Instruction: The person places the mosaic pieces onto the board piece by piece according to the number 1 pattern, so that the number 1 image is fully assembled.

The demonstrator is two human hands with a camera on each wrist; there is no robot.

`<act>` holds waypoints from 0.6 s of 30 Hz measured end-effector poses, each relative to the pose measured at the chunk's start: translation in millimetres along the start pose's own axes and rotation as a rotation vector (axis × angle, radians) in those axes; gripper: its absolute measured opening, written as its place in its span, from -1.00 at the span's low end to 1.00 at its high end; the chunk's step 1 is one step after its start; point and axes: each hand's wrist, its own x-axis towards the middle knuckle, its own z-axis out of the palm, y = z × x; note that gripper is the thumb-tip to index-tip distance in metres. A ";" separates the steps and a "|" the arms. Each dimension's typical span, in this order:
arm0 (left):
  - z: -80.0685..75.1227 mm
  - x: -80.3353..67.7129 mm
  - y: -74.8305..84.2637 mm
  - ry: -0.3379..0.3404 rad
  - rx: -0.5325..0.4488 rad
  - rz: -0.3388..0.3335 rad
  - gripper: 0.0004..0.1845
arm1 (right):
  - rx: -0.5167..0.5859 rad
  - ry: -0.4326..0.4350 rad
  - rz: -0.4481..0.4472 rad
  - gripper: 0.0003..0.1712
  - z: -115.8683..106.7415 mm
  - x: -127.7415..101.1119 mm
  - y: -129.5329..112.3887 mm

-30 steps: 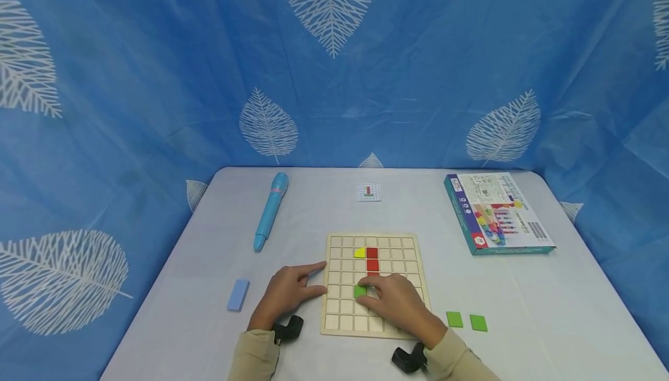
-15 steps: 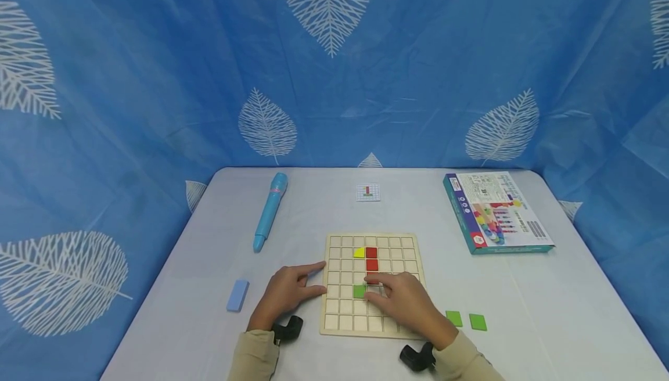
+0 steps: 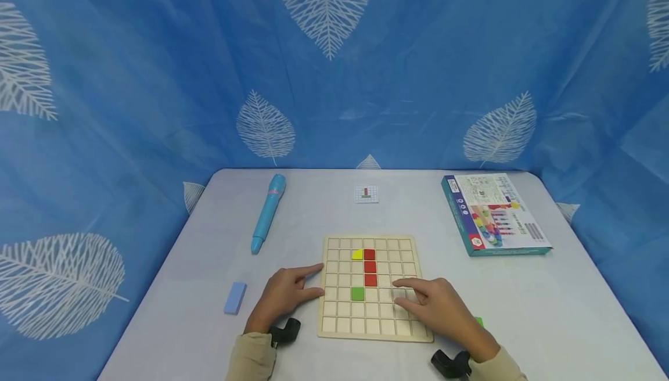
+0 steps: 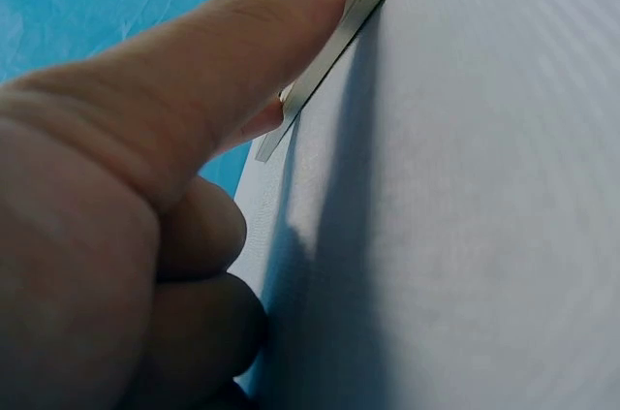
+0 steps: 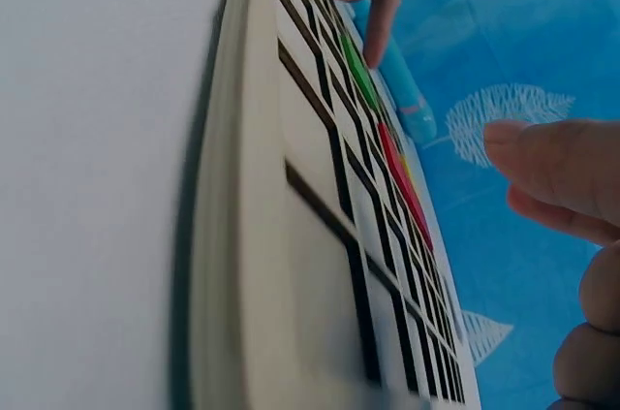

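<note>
The wooden grid board [image 3: 334, 326] lies at the middle of the table. My left hand [image 3: 284, 295] touches its left edge with thumb and index finger extended; the left wrist view shows the thumb [image 4: 242, 51] against the rim. Over the board's right side is my right hand [image 3: 439, 308], thumb and index finger apart with nothing between them. A green square tile [image 3: 358, 294] sits in a cell left of centre. Three red tiles [image 3: 370, 266] form a column above and to its right, and a yellow piece [image 3: 358, 255] with a slanted side adjoins the top one.
Part of a green tile [image 3: 479, 321] shows behind my right wrist. A small printed card [image 3: 366, 193] lies beyond the board. At the back right is a flat box [image 3: 496, 212]. On the left are a blue microphone-shaped object [image 3: 269, 212] and a light blue block [image 3: 235, 298].
My right hand has let go of the green tile, which stays in its cell, and moved right across the board. It now covers most of the loose green tiles. My left hand stays at the edge.
</note>
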 end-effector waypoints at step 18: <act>0.6 2.1 -1.6 -0.022 0.000 -0.012 -0.33 | -0.096 0.142 0.182 -0.68 -40.4 -69.1 36.4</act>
